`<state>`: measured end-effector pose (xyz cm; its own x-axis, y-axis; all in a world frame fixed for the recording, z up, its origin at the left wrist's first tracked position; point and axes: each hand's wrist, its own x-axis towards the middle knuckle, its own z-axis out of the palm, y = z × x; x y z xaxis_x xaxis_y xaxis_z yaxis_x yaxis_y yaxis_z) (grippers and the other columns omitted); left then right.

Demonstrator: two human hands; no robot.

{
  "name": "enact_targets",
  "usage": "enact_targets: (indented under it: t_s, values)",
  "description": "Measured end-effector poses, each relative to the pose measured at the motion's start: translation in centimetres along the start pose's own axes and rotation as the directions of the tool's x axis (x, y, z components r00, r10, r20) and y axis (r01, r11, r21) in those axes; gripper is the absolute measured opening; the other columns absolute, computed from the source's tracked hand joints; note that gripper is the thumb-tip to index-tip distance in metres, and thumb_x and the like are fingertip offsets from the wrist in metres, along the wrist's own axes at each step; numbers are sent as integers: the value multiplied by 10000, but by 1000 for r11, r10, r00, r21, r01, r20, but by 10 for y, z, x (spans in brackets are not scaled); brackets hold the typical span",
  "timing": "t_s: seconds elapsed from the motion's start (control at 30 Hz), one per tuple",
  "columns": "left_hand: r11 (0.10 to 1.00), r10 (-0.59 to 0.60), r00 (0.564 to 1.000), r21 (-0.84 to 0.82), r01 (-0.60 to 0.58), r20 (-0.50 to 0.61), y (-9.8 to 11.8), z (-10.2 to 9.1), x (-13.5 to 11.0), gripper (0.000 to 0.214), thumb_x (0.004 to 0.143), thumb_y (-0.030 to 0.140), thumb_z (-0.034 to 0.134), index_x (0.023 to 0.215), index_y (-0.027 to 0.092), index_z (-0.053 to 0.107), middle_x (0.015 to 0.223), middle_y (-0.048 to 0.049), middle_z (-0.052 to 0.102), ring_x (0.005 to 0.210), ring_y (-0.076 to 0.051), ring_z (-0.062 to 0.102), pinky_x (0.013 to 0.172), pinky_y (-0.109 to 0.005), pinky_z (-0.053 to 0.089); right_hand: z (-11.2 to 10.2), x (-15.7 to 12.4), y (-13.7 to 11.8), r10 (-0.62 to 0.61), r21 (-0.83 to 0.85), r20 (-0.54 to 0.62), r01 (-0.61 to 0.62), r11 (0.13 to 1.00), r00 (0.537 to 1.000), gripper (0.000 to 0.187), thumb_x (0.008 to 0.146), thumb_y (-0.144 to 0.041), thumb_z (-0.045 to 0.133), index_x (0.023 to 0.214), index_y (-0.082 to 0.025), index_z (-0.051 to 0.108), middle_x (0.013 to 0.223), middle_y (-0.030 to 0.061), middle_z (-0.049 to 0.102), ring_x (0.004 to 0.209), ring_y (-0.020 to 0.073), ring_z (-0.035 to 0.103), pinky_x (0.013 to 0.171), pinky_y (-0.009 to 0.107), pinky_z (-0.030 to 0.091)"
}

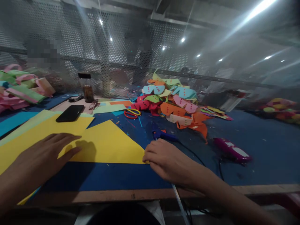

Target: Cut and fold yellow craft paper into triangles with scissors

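1. Largest: counter (110,178), blue-topped, running across the lower view and carrying all listed below.
2. Next: heap of cut-paper masks (185,105) toward the back, in orange, pink, red, green and light blue.
3. Then: yellow paper (114,142), lying flat near the front edge, between left hand (50,148) and right hand (164,159). Extending leftward toward more yellow sheets (37,129); cannot make out the boundary, nor any fold.
4. Handling, by judgement: very light, moderately stiff, probably near thin card. Apt to slide on a smooth top, easily creased by a hard pinch, likely to tear at a narrow point.
5. Hands apart. Left: poised above the yellow paper, fingers and thumb parted, gripping nothing. Right: fingers curled and closed on the right-hand corner; cannot see the thumb clearly.
6. Black phone (70,113): resting on sheets beyond the left hand.
7. Blue glue gun (164,135): just beyond the right hand; cannot tell if hot, so best kept off the paper.
8. Scissor handles (131,117): red and yellow, behind the paper.
9. Smallest: right-hand corner. Good place for a light, flat pinch; steady the broad middle with an open palm.
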<state>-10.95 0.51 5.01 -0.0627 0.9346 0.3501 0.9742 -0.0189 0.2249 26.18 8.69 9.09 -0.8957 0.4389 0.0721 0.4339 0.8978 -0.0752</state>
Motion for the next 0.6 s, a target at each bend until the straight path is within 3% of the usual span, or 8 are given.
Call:
enact_targets:
  t_s: [0.07, 0.13, 0.2, 0.33, 0.5, 0.6]
  values:
    - [994, -30, 995, 104, 20, 95, 2, -6, 15, 567, 972, 561, 401, 1335, 184, 618, 1364, -121, 649, 1280, -394, 561, 1050, -615, 435, -3, 10, 0, -9, -20, 18, 9, 1000, 1000, 154, 900, -102, 578, 953, -175, 702, 979, 62, 687, 929, 202, 573, 866, 358, 359]
    - [984, -23, 991, 175, -1, 132, 2, -5, 25, 587, 1014, 513, 342, 1382, 111, 558, 1398, -164, 616, 1288, -403, 555, 1045, -591, 440, -5, 18, 1, -21, -33, 35, 22, 999, 999, 158, 915, -110, 572, 965, -176, 706, 975, 63, 690, 916, 199, 570, 849, 353, 351]
    - [978, -27, 988, 209, -6, 153, -1, 2, 29, 562, 1031, 504, 317, 1353, 117, 567, 1345, -130, 650, 1243, -375, 596, 1035, -549, 460, -5, 25, 2, -34, -46, 41, 36, 998, 999, 159, 918, -111, 575, 974, -176, 709, 959, 62, 694, 903, 198, 570, 838, 349, 344]
    - [978, -52, 996, 203, 36, 74, -16, 19, 29, 508, 1032, 483, 313, 1301, 159, 599, 1234, -62, 687, 1191, -341, 625, 1007, -510, 491, -2, 36, 7, -63, -59, 22, 64, 996, 998, 151, 925, -130, 590, 1004, -172, 712, 964, 68, 702, 913, 199, 584, 826, 340, 343]
    - [989, 6, 998, 150, -14, 55, -29, 21, 29, 504, 962, 537, 464, 1300, 196, 618, 1235, -149, 676, 1130, -371, 636, 905, -492, 540, 2, 49, 12, -80, -44, 7, 81, 996, 997, 156, 947, -146, 576, 1016, -168, 715, 981, 69, 710, 919, 192, 608, 793, 328, 357]
    - [991, -8, 999, 135, 1, 50, -28, 20, 31, 472, 943, 545, 487, 1243, 226, 663, 1189, -137, 689, 1096, -362, 649, 862, -470, 551, 6, 55, 14, -84, -42, -8, 84, 996, 996, 153, 951, -152, 576, 1007, -169, 717, 971, 61, 714, 899, 188, 612, 787, 323, 362]
